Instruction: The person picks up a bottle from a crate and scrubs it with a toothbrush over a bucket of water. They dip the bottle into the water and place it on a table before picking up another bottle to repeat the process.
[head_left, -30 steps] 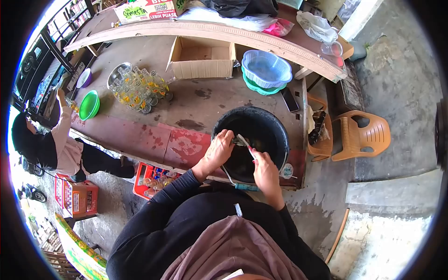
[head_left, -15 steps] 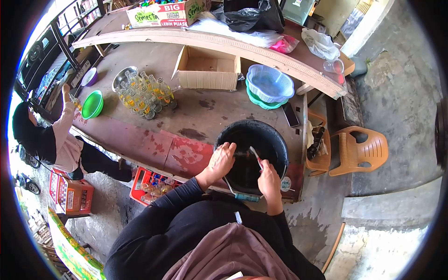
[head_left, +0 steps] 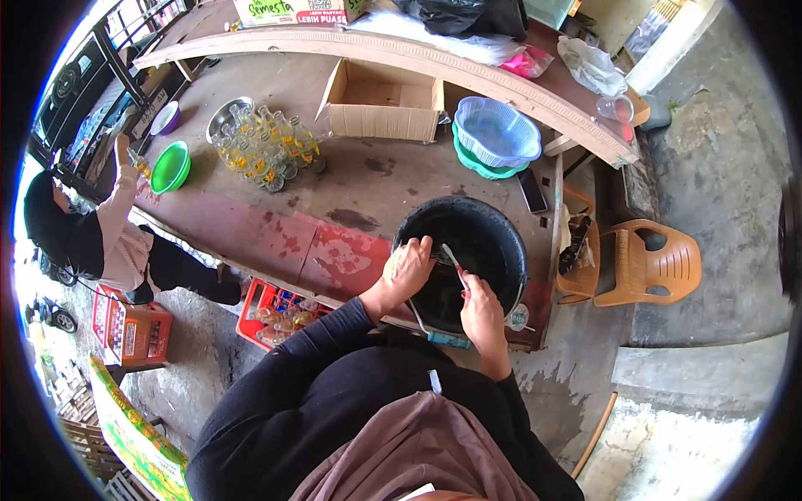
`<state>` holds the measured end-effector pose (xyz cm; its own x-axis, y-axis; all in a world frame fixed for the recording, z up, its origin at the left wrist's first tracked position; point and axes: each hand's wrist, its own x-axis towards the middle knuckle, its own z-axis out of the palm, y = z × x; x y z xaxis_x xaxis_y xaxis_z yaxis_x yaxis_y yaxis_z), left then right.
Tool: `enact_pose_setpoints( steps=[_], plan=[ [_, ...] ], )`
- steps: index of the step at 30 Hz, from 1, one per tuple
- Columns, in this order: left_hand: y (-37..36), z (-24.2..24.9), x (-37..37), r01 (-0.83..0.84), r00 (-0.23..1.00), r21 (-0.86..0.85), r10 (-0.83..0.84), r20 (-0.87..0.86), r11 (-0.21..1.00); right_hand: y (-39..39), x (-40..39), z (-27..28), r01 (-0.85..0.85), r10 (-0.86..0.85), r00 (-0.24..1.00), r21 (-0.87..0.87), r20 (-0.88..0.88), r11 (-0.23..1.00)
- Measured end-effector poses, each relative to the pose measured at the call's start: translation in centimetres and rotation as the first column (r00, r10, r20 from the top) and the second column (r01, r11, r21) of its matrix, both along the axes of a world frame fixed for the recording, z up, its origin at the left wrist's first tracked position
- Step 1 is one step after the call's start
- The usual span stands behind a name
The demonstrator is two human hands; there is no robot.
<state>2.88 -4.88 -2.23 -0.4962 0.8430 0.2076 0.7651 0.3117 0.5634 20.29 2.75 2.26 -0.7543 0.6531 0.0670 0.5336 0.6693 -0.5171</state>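
Note:
Over the black bucket (head_left: 514, 225), both of my hands work close together. My left hand (head_left: 407, 271) has its fingers curled shut at the bucket's left inner side. What it grips is mostly hidden; a faint, clear glassy shape shows beside the fingertips. In my right hand (head_left: 483, 313) is a toothbrush (head_left: 455, 261) with a pale head and a red and white handle, its head pointing up and left toward the left fingers. Dark liquid seems to fill the bucket's lower part. Its wire handle with a blue grip (head_left: 449, 340) hangs down on my side.
Several clear glass bottles (head_left: 267, 150) stand grouped on the table, by a metal bowl (head_left: 227, 117). Behind are a cardboard box (head_left: 380, 121), blue basket (head_left: 499, 134) and phone (head_left: 532, 191). A red crate (head_left: 255, 313) is below. Another person (head_left: 109, 225) stands left, near a green bowl (head_left: 171, 167).
The whole view has shifted slightly, moving the table things up and right in the picture. Both hands stay over the bucket, with the toothbrush still in the right one.

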Motion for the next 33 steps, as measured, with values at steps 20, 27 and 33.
enact_pose_setpoints(
  steps=[20,27,33],
  plan=[
    [0.1,1.1,-0.5,0.082,0.996,0.177,-0.089,0.030,0.981,-0.5,0.0,0.5,-0.030,0.025,0.994,-0.043,-0.107,0.999],
    [0.1,0.0,-0.8,0.070,0.997,0.243,-0.072,0.000,0.968,1.6,0.7,-1.4,0.128,-0.131,0.982,0.031,0.135,0.991],
    [-0.1,0.8,-0.7,0.050,0.998,0.148,-0.056,0.038,0.988,-0.4,0.4,0.1,-0.005,0.005,0.997,-0.006,-0.077,1.000]
  ],
)
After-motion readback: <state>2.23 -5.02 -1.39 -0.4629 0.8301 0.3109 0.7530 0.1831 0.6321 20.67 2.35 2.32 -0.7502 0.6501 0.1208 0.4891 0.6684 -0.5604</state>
